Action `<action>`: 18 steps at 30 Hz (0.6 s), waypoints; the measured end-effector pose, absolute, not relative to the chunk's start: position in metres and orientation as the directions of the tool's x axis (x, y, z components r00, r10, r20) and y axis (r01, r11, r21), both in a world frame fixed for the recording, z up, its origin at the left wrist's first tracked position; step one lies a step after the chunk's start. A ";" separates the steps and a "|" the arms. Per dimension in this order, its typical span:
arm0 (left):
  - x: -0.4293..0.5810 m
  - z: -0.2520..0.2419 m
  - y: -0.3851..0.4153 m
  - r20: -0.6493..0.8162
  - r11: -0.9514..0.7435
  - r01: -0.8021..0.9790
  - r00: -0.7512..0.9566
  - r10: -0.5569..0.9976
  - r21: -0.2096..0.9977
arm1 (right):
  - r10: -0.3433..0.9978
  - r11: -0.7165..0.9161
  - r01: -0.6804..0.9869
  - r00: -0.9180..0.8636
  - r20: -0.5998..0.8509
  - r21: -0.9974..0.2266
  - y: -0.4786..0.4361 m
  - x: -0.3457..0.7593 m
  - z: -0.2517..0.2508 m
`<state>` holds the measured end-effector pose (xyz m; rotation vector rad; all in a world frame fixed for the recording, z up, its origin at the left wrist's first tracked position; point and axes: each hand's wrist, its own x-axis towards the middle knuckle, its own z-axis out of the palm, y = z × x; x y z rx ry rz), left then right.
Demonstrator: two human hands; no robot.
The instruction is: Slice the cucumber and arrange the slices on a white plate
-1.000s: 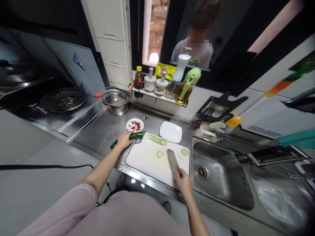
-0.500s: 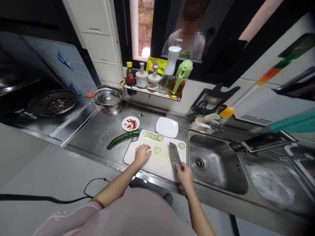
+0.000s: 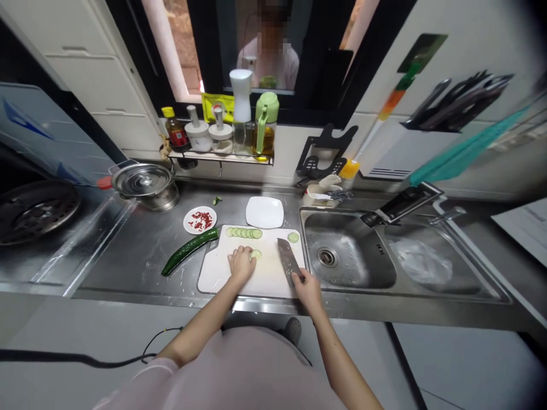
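Observation:
A white cutting board lies on the steel counter. My left hand rests on it with fingers curled, its fingertips on a loose cucumber slice. My right hand grips the handle of a cleaver, whose blade lies on the board's right side. A row of cucumber slices sits along the board's far edge, and one more slice lies at the far right corner. The rest of the cucumber lies on the counter left of the board.
A small plate of chopped red chilli and an empty white plate sit behind the board. A lidded steel pot stands at the left, a sink at the right. A rack of condiment bottles lines the wall. A person shows in the window.
My left hand let go of the cucumber on the counter and moved right onto the board, reaching the loose slice. The view swung left and down; the cleaver hand barely moved.

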<state>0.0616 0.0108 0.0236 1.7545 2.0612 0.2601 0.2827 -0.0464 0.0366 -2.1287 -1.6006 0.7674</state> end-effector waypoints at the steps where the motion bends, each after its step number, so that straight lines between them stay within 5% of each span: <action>1: 0.063 0.023 0.011 -0.189 0.186 0.893 -0.116 0.975 0.411 | 0.957 -0.288 0.757 0.208 -0.202 -0.587 -0.046 0.283 0.036; 11: 0.050 0.026 0.021 -0.301 0.309 0.736 -0.149 0.942 0.602 | 0.978 -0.206 0.743 0.145 -0.147 -0.637 -0.039 0.276 0.031; 18: 0.022 0.027 0.030 -0.329 0.331 0.745 -0.158 0.931 0.579 | 0.971 -0.197 0.821 0.087 -0.223 -0.536 -0.028 0.268 0.040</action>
